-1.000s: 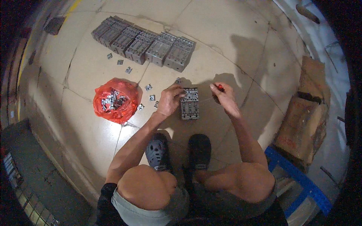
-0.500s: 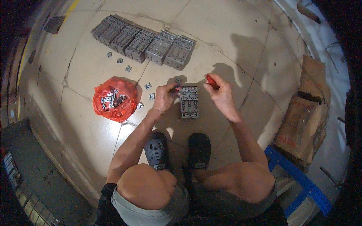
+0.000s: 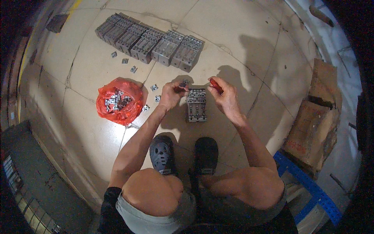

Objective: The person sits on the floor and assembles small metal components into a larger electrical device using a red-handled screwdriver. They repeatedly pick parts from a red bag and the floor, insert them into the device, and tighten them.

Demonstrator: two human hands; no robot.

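Note:
My right hand (image 3: 226, 96) is closed around the red handle of a screwdriver (image 3: 215, 86). Its thin shaft points left across the far edge of a grey boxy electrical unit (image 3: 197, 106), toward my left fingers. That unit lies on the floor before my feet, with rows of screws and metal fittings on its face. At its far left corner my left hand (image 3: 171, 95) is closed in a pinch. Something small, dark and reddish shows at the fingertips, too blurred to name. A small metal clip-like part (image 3: 185, 82) appears just beyond them; whether it is held I cannot tell.
Left of my hands sits an open red plastic bag (image 3: 132, 97) of small metal parts, with several loose parts (image 3: 154, 87) nearby. A row of similar grey units (image 3: 166, 47) stands farther off. At right are flattened cardboard (image 3: 309, 132) and a blue perforated metal frame (image 3: 307, 185).
My left fingers have shifted slightly up and right, and the reddish item with them. The screwdriver has moved a little left and now lies closer to level. The unit stays in place.

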